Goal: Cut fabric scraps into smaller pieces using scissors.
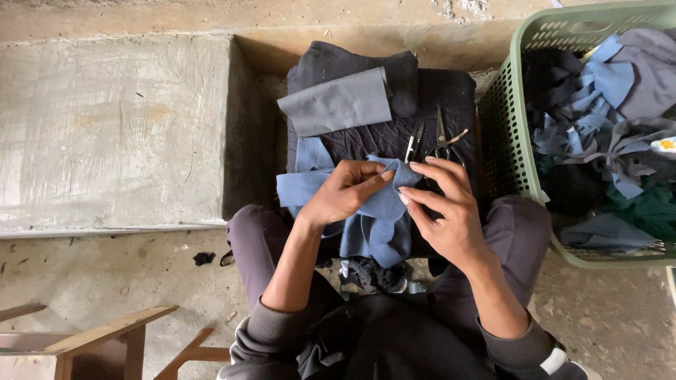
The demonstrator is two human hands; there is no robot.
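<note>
Rough concrete floor (105, 281) spreads around a dark padded block (436, 105) that stands between the seated person's knees and serves as the work surface. Just above the near edge of this block both hands meet on a blue cloth (377, 207), which drapes over that edge and hangs down toward the lap. The left hand (345, 191) is curled nearly closed, thumb and fingers pinching a fold of the cloth. The right hand (447, 204) is half open, its fingertips (403, 195) touching the same fold from the other side, the palm turned inward; whether it truly grips the cloth cannot be told. On the block, just beyond the hands, lie scissors (442, 141) and beside them small snips (414, 144). Further back on the block rests a grey fabric piece (338, 104) atop a black cloth (331, 63). Right of the block, touching its side, stands a green basket (503, 119) filled with blue, grey and dark scraps (605, 127). Left of the block runs a low concrete slab (113, 127). Well apart from the block, at the lower left, part of a wooden frame (105, 331) shows.
</note>
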